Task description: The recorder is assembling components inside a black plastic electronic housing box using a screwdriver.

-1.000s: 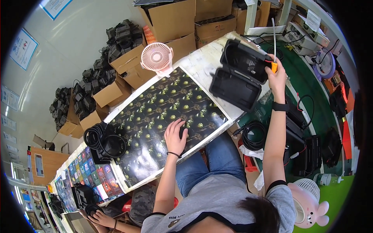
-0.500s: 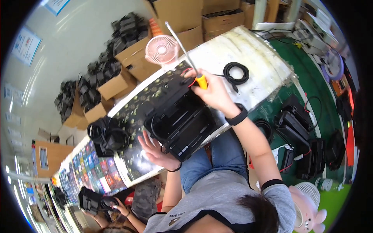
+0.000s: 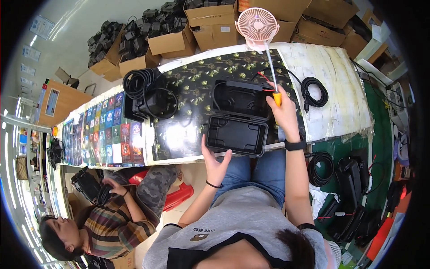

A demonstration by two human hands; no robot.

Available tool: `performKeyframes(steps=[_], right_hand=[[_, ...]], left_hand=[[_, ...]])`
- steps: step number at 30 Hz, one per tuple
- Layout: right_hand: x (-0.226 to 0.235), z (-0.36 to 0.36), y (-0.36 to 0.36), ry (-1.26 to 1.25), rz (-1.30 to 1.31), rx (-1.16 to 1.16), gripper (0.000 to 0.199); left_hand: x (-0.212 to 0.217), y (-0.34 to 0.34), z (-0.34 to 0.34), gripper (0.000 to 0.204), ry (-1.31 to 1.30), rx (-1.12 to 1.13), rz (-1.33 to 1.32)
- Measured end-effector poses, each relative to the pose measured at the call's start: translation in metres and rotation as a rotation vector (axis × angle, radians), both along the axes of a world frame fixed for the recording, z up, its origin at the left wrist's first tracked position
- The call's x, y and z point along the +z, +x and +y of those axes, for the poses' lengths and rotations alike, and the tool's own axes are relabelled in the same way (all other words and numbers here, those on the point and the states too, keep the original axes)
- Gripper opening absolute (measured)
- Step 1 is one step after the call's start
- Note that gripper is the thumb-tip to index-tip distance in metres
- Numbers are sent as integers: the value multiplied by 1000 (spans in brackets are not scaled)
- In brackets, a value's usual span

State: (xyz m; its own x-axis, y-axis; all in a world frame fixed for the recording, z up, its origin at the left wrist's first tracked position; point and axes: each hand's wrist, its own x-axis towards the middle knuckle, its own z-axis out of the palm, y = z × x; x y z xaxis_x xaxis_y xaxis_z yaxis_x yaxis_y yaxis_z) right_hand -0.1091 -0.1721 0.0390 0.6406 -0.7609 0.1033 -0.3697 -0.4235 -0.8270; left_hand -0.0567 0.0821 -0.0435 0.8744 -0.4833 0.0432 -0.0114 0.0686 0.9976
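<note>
Head view shows the open black box (image 3: pixel 237 136) on the dark patterned mat (image 3: pixel 190 83), near the table's (image 3: pixel 338 71) front edge. The left hand (image 3: pixel 217 168) has its thumb and fingers apart at the box's lower left corner; whether they touch it, I cannot tell. The right hand (image 3: pixel 285 113) is clamped on a yellow-handled screwdriver (image 3: pixel 277 99) beside the upper half.

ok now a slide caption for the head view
Right hand holding a yellow-handled screwdriver beside an open black case, left hand spread at its lower-left corner.
</note>
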Motion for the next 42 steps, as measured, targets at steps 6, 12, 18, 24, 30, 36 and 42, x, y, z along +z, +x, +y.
performKeyframes(steps=[6,12,18,24,30,36,42], right_hand=[[2,41,-42,174,-59,-88,49],[2,61,-88,675,-148,121,45],[-1,40,-98,677,-154,183,33],[-7,39,-45,582,-462,57,37],[-18,40,-36,549,-470,162,49],[-44,29,-46,727,-488,-106,50],[-52,30,-44,827,-566,-171,44]], left_hand=[[-7,48,-8,88,-40,72,13],[26,118,6,82,318,10,-443],[134,174,-14,65,453,-343,-930],[160,166,-97,65,360,-620,-1186],[146,129,-145,53,238,-524,-1411],[140,111,-125,33,162,-303,-1299],[98,79,-44,51,373,-314,-1000]])
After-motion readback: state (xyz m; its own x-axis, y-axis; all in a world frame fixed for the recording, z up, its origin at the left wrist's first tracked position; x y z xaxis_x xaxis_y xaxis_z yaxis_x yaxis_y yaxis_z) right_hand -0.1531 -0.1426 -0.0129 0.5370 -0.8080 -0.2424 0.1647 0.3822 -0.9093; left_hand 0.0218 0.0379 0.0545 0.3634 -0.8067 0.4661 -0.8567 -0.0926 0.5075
